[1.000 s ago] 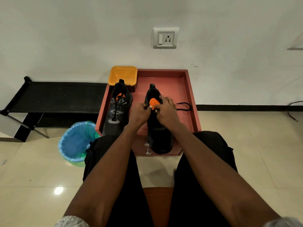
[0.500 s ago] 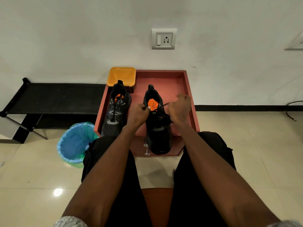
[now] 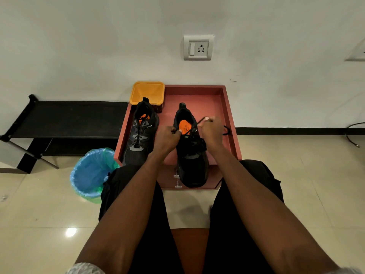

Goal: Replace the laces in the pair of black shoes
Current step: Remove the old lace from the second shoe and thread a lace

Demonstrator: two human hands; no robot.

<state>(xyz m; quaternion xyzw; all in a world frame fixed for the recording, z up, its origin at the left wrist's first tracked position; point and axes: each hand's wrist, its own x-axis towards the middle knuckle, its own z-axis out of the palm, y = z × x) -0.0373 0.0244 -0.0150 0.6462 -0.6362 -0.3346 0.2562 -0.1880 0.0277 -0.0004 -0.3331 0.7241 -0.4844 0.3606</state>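
Arms: both forearms are bare and reach forward from the bottom edge, converging toward the middle of the view; pale sleeve cuffs show at the lower corners.
Left hand (image 3: 167, 137): knuckles up, fingers curled into a fist, thumb and forefinger pinching one end of a black lace (image 3: 194, 126).
Right hand (image 3: 211, 130): a little farther forward and higher than the left, fingers curled, fingertips (image 3: 207, 118) pinching the other end of the lace.
Relation: the hands are apart, with the lace drawn taut between them in a slant from lower left to upper right.
Legs: the person is seated, thighs in black, spread to either side under the forearms.
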